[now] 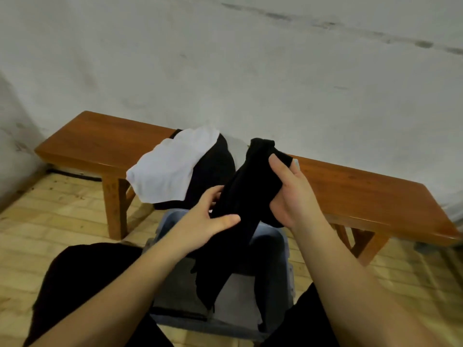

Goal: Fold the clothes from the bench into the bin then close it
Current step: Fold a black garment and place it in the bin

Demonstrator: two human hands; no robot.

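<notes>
Hands, left (210, 219) and right (290, 194), grip a black garment (240, 196) mid-frame, gathering it to fold above the bin (285, 249).

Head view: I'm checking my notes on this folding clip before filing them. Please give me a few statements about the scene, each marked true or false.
1. Both hands grip the black garment. True: left hand and right hand.
2. A white garment lies on the bench. True.
3. The bench holds no more clothes. False: white and dark pieces remain.
4. The bin stands on the bench. False: it sits on the floor before the bench.
</notes>
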